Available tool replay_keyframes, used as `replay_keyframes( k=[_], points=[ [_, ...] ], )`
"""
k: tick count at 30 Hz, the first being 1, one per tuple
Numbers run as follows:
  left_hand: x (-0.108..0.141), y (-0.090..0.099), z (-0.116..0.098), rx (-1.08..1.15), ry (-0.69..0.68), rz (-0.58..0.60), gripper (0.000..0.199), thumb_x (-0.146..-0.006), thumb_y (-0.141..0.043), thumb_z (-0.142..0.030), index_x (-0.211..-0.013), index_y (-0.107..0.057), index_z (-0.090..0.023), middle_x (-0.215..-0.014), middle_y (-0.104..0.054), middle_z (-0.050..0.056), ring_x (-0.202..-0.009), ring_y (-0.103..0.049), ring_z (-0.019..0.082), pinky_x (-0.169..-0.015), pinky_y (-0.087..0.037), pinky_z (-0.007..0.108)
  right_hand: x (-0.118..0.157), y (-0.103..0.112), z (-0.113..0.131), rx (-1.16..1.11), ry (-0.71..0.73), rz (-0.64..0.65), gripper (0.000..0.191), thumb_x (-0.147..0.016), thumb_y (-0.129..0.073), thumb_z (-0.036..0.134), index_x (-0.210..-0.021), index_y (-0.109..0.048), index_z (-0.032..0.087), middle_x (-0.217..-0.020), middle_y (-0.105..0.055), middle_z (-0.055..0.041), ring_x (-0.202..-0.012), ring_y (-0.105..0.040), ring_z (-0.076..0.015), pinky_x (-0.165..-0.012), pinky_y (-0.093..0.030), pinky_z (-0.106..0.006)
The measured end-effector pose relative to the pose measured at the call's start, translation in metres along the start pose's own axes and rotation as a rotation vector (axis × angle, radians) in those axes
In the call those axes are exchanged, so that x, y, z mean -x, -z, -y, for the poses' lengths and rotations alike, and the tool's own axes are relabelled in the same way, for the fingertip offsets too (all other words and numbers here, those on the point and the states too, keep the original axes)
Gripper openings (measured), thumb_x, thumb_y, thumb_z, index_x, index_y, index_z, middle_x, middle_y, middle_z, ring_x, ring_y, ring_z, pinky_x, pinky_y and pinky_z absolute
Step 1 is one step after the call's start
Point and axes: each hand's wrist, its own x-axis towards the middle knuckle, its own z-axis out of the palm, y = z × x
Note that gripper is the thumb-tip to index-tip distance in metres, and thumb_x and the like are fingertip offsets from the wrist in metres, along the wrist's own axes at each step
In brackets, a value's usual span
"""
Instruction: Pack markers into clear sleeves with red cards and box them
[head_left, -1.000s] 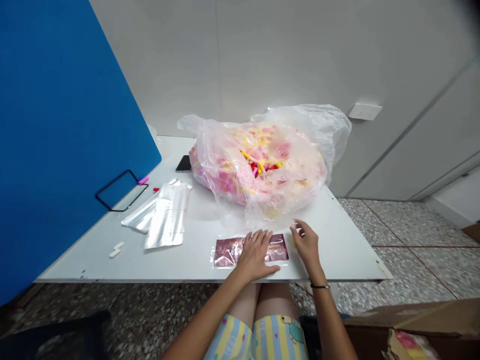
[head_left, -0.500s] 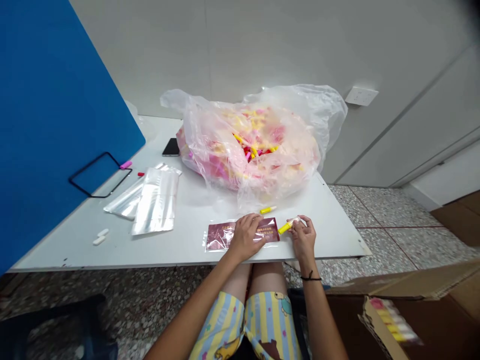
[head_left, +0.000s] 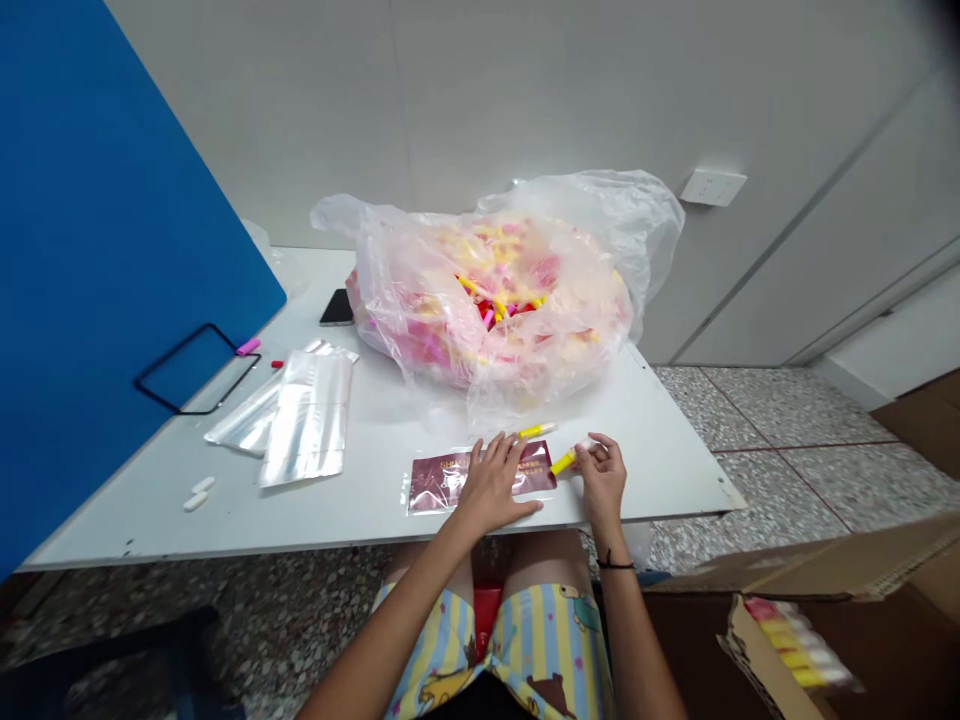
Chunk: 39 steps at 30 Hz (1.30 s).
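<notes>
My left hand [head_left: 491,488] lies with fingers spread over a maroon printed packet [head_left: 435,485] in a clear sleeve, near the table's front edge. It hides the packet's middle. At the packet's right end, my right hand [head_left: 602,480] pinches a short yellow-and-white marker-like tube [head_left: 563,462]. Its yellow end points down to the left, by the packet's corner. Another yellow-and-white tube [head_left: 537,431] lies just behind the packet, close to my left fingertips.
A large translucent bag [head_left: 420,330] of pink, red and yellow pieces stands behind. To the left lie clear sleeves [head_left: 306,420], a black frame [head_left: 178,410], a phone [head_left: 337,308] and two white pieces [head_left: 196,501]. An open cardboard box [head_left: 757,640] sits at lower right.
My left fingers have spread wider on the packet. The tube in my right hand stays near the packet's right end. The whole view has shifted slightly.
</notes>
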Motion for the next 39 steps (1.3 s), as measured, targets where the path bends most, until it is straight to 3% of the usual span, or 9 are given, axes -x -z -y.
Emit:
replay_keyframes(
  k=[10,20,24,27,32,39],
  points=[
    [-0.002,0.005,-0.001,0.028,-0.003,-0.072,0.078,-0.067,-0.074,-0.045,-0.132,-0.038,-0.024,-0.126,-0.054,0.009,-0.117,-0.047,0.028,-0.105,-0.027,0.047,0.001,-0.002,0.001,0.012,0.049,-0.063,0.039,-0.073,-0.069,0.040,-0.099,-0.049,0.020,-0.070,-0.053,0.0046,-0.056,-0.054,-0.0116,-0.054,-0.046,-0.025],
    [-0.002,0.007,-0.003,-0.009,-0.024,-0.038,0.066,-0.074,-0.068,-0.042,-0.131,-0.041,-0.024,-0.126,-0.052,0.009,-0.117,-0.045,0.028,-0.104,-0.026,0.049,0.004,-0.003,0.000,0.065,0.073,0.061,0.033,-0.074,-0.068,0.035,-0.099,-0.052,0.020,-0.072,-0.053,0.0037,-0.059,-0.055,-0.0124,-0.055,-0.047,-0.025],
    [-0.015,0.005,-0.003,-0.021,-0.094,0.003,0.039,-0.086,-0.052,-0.025,-0.125,-0.049,-0.025,-0.130,-0.049,0.010,-0.122,-0.042,0.026,-0.101,-0.031,0.048,0.002,-0.003,-0.001,0.084,0.033,0.116,0.032,-0.075,-0.067,0.035,-0.099,-0.052,0.021,-0.069,-0.051,0.0050,-0.056,-0.053,-0.0120,-0.053,-0.046,-0.025],
    [-0.034,0.004,-0.002,0.016,-0.192,0.086,0.035,-0.086,-0.045,-0.013,-0.116,-0.056,-0.024,-0.127,-0.051,0.009,-0.116,-0.046,0.025,-0.091,-0.041,0.041,0.002,-0.003,-0.001,0.090,0.024,0.107,0.033,-0.075,-0.067,0.037,-0.100,-0.051,0.021,-0.069,-0.051,0.0048,-0.057,-0.054,-0.0121,-0.053,-0.047,-0.025],
    [-0.058,0.002,0.005,-0.010,-0.368,0.143,0.025,-0.085,-0.046,-0.012,-0.101,-0.062,-0.023,-0.114,-0.057,0.007,-0.108,-0.049,0.023,-0.089,-0.041,0.037,0.001,-0.002,-0.002,0.089,0.026,0.102,0.033,-0.076,-0.066,0.037,-0.100,-0.052,0.020,-0.068,-0.048,0.0053,-0.057,-0.052,-0.0117,-0.054,-0.047,-0.024],
    [-0.062,0.001,0.012,0.041,-0.426,0.137,0.022,-0.084,-0.043,-0.009,-0.094,-0.061,-0.019,-0.101,-0.058,0.007,-0.098,-0.051,0.020,-0.087,-0.041,0.033,0.001,-0.002,-0.003,0.086,0.022,0.115,0.031,-0.076,-0.065,0.036,-0.100,-0.052,0.021,-0.069,-0.048,0.0051,-0.058,-0.052,-0.0116,-0.053,-0.046,-0.024]
  ],
)
